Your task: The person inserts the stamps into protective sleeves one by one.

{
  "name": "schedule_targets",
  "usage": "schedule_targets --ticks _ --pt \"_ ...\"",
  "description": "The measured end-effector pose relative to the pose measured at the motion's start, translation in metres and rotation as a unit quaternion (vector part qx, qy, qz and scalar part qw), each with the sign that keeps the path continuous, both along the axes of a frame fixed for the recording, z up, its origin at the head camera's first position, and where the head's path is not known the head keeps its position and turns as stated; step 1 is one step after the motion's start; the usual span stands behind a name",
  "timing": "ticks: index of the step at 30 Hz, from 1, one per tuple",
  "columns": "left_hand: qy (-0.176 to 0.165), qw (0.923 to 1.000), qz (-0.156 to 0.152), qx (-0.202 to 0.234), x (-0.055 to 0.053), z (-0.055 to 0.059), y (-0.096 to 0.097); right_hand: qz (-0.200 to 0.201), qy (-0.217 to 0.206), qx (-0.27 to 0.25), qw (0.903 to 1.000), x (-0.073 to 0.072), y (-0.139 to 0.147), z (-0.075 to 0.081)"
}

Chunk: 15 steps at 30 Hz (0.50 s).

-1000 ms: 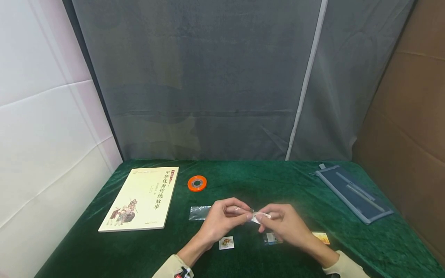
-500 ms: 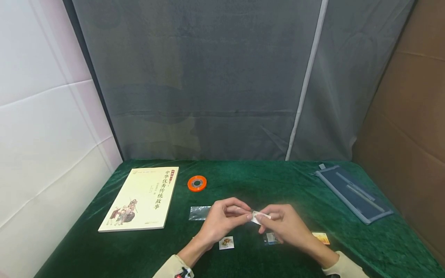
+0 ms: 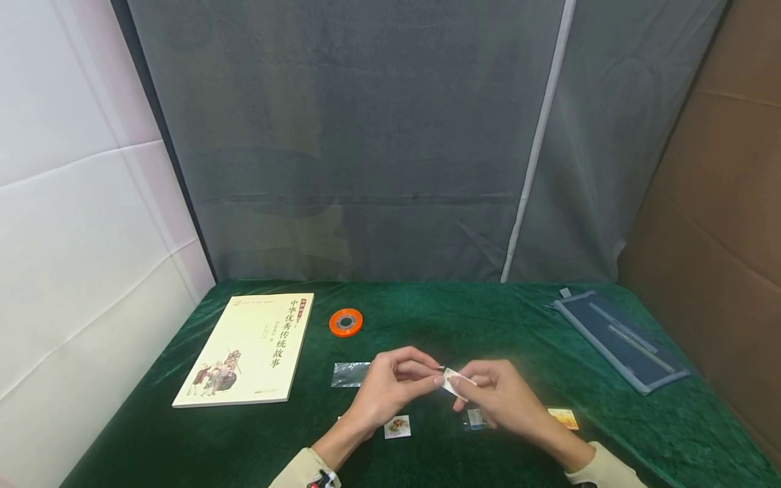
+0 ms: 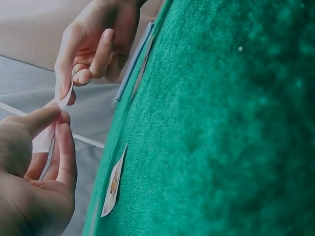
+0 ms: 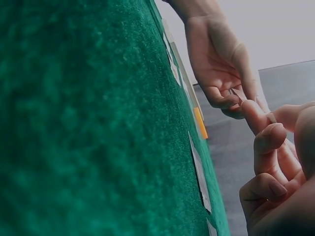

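Note:
Held just above the table, a small white stamp (image 3: 457, 383) is pinched between thumb and fingers of my right hand (image 3: 503, 396). Across from it, my left hand (image 3: 390, 385) pinches a thin, pale plastic sleeve (image 4: 44, 140), its fingers mostly covering it. In the left wrist view the stamp's edge (image 4: 69, 91) meets the left fingertips; whether it sits inside the sleeve I cannot tell. Below the hands lies a picture stamp (image 3: 398, 426) on the green cloth. Partly under my right hand is a clear sleeve with a stamp in it (image 3: 477, 419).
A cream book (image 3: 244, 349) lies at the left, with an orange tape roll (image 3: 346, 322) beside it. Another clear sleeve (image 3: 349, 375) rests near my left hand. A yellow-orange card (image 3: 564, 417) lies by my right wrist; a blue-grey zip pouch (image 3: 622, 342) is at the right.
The stamp in my right hand has turned slightly, its near end tipping down. Both hands stay almost in place, and the things on the table have not moved.

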<state>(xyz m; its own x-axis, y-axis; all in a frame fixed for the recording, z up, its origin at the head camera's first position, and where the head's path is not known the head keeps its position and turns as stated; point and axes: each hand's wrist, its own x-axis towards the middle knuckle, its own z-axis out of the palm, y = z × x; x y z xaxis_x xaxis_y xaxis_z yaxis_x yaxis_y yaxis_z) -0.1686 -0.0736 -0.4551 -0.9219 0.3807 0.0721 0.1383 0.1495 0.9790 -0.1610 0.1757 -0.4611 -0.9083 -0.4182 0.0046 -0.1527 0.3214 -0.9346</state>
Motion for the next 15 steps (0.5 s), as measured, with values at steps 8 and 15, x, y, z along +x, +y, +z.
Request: schedule_targets --ticks 8,15 --pt "-0.005 1.0 -0.005 0.005 0.0007 0.0006 0.0007 0.008 0.0 -0.001 1.0 0.001 -0.0005 0.0016" --pt "0.004 1.0 0.005 -0.006 0.0008 0.0011 0.0017 0.004 0.011 -0.003 0.9999 0.0011 -0.0008 0.003"
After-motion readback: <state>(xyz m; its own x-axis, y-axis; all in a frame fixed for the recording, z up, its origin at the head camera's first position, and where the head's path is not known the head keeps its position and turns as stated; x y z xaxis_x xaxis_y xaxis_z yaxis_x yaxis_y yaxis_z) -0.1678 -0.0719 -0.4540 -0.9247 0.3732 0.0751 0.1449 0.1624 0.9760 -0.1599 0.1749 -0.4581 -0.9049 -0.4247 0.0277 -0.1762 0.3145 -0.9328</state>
